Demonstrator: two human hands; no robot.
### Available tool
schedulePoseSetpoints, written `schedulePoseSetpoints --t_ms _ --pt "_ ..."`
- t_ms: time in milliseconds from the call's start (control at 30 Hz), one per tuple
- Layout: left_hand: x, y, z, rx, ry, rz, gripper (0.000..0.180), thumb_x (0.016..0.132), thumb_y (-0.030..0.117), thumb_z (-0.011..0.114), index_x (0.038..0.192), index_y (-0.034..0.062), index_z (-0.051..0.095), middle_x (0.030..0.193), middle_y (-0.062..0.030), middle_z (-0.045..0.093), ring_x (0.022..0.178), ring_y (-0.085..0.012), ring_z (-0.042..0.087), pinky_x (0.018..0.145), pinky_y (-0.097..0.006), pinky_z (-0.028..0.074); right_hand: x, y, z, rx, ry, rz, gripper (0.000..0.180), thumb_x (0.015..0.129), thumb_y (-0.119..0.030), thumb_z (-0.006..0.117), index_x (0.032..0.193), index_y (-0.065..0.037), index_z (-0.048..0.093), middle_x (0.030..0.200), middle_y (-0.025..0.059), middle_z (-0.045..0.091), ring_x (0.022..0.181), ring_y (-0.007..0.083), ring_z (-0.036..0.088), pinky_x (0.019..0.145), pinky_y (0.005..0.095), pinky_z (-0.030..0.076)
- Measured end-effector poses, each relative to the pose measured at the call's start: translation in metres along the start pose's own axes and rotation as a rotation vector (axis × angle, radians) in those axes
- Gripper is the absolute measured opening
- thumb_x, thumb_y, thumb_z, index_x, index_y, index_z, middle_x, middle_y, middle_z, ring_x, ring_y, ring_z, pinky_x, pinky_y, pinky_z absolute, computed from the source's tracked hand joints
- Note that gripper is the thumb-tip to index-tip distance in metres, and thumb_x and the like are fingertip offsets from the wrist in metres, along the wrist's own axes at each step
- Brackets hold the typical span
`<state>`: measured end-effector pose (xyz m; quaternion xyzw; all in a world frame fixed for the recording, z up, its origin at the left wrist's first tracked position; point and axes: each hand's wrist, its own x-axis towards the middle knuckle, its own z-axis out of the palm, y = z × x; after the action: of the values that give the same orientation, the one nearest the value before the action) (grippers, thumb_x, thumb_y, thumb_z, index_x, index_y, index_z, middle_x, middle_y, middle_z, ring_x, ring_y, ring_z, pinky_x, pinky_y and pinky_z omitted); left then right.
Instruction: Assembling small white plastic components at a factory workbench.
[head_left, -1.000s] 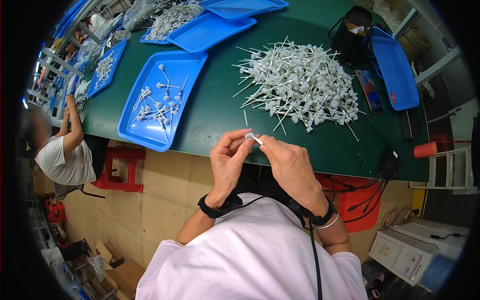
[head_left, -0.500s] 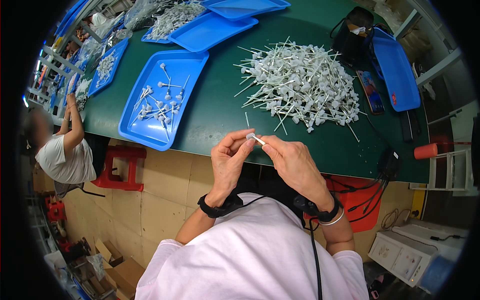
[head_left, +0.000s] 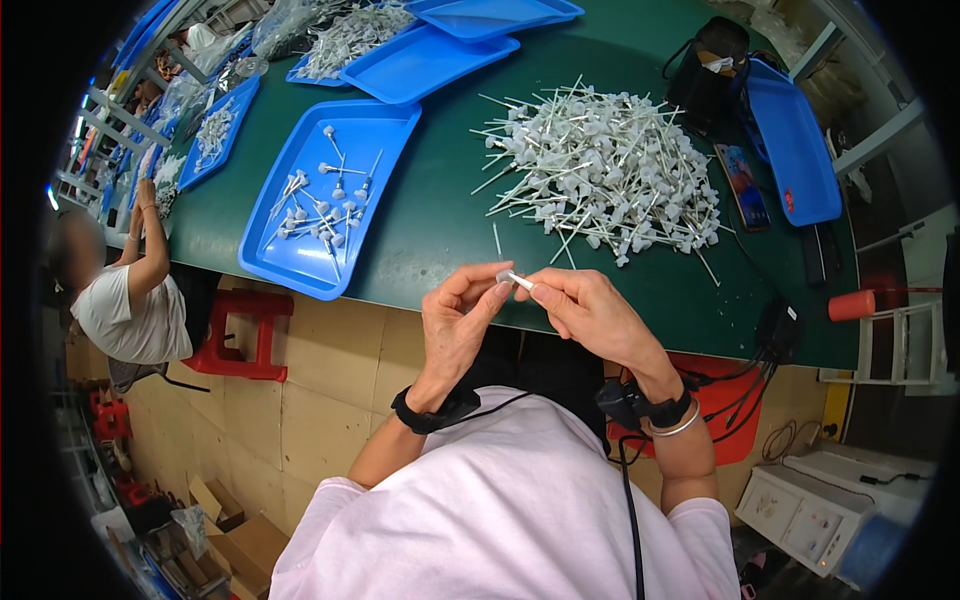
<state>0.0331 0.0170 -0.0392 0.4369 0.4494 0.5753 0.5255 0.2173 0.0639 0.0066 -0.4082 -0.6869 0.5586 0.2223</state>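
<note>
Over the near edge of the green table, my left hand [head_left: 460, 312] pinches the pale, translucent head of a small white plastic part with a stem [head_left: 522, 282]. My right hand [head_left: 592, 312] grips the white stem of that same part between thumb and fingers, so both hands are joined at it. Just beyond them a single thin white stick [head_left: 497, 240] lies on the table. A large pile of white stemmed parts [head_left: 610, 175] spreads beyond my right hand. To the left, a blue tray [head_left: 262, 215] holds several similar stemmed parts, scattered loosely.
More blue trays [head_left: 440, 65] stand at the far side, one with white parts. On the right are a phone [head_left: 742, 185], a black container [head_left: 708, 75], another blue tray [head_left: 800, 150] and cables [head_left: 770, 350]. A co-worker [head_left: 135, 295] sits at the left by a red stool [head_left: 245, 335].
My right hand has shifted slightly to the right and its wrist has turned. My left hand keeps its pinch on the part, nearly in place.
</note>
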Motion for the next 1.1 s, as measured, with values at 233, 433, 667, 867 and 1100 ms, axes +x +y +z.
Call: schedulePoseSetpoints --t_ms 233,433,667,867,1100 --pt "-0.001 0.000 0.008 -0.114 0.073 -0.010 0.025 0.091 0.000 0.064 0.116 -0.0035 0.063 0.098 -0.0105 0.072 0.091 -0.0100 0.066 0.082 -0.020 0.050 -0.009 -0.011 0.010 -0.216 0.174 -0.110 0.022 0.099 -0.020 0.052 0.101 0.000 0.061 0.073 0.0247 0.057 0.066 0.0426 0.057 0.055 0.0440 0.042" --pt "-0.002 -0.003 0.007 -0.090 0.086 0.007 0.024 0.091 0.002 0.065 0.115 -0.0029 0.064 0.101 -0.0105 0.071 0.093 -0.0127 0.067 0.083 -0.022 0.051 -0.008 -0.009 0.013 -0.188 0.172 -0.060 0.021 0.098 -0.019 0.053 0.099 0.001 0.060 0.073 0.0246 0.057 0.067 0.0431 0.057 0.055 0.0448 0.042" --pt "0.002 -0.001 -0.002 0.017 0.054 0.035 0.023 0.090 0.000 0.065 0.113 -0.0024 0.065 0.099 -0.0092 0.071 0.092 -0.0109 0.066 0.081 -0.021 0.050 -0.003 -0.015 0.010 -0.298 0.159 -0.142 0.021 0.098 -0.019 0.053 0.094 0.001 0.059 0.073 0.0240 0.059 0.068 0.0435 0.058 0.056 0.0468 0.042" --pt "0.003 0.004 -0.004 -0.143 0.113 -0.039 0.024 0.091 0.003 0.065 0.114 -0.0043 0.064 0.100 -0.0118 0.071 0.092 -0.0140 0.068 0.082 -0.024 0.051 0.005 -0.029 0.009 -0.393 0.095 -0.131 0.020 0.098 -0.019 0.052 0.096 0.001 0.058 0.071 0.0240 0.060 0.069 0.0433 0.059 0.057 0.0486 0.043" --pt "0.005 0.005 -0.014 -0.152 0.147 -0.055 0.024 0.092 0.005 0.064 0.114 -0.0039 0.063 0.100 -0.0118 0.071 0.092 -0.0146 0.068 0.080 -0.024 0.052 0.014 -0.033 0.014 -0.390 0.068 -0.127 0.020 0.099 -0.019 0.050 0.096 0.000 0.056 0.069 0.0231 0.059 0.065 0.0431 0.058 0.055 0.0493 0.041"
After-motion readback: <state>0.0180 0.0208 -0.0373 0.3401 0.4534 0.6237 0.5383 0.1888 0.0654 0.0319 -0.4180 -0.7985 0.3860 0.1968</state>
